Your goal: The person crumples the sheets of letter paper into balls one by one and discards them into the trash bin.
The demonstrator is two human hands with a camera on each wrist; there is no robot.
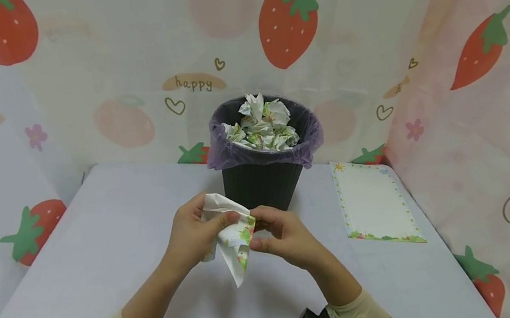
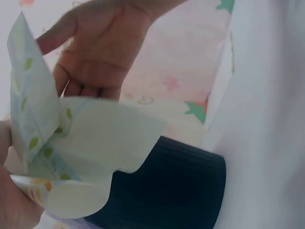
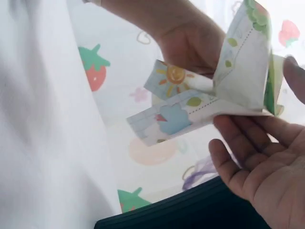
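A sheet of printed paper (image 1: 235, 233), white with a colourful leafy border, hangs bent and folded between both hands over the table. My left hand (image 1: 193, 235) grips its left part, thumb across the front. At the paper's right edge my right hand (image 1: 290, 237) has its fingers bent around it. In the right wrist view, fingertips (image 3: 231, 126) touch the fold from below, and the thumb stands on the other side, slightly apart. A sun and a blue bird-like print show on the folded strips. The left wrist view shows only part of my left hand (image 2: 19, 205).
Behind the hands stands a black bin (image 1: 258, 182) with a purple liner (image 1: 311, 133), heaped with crumpled papers (image 1: 265, 128). A flat sheet with a printed border (image 1: 375, 202) lies on the white table (image 1: 102, 241) at right. Strawberry-printed curtains (image 1: 128, 63) enclose the table.
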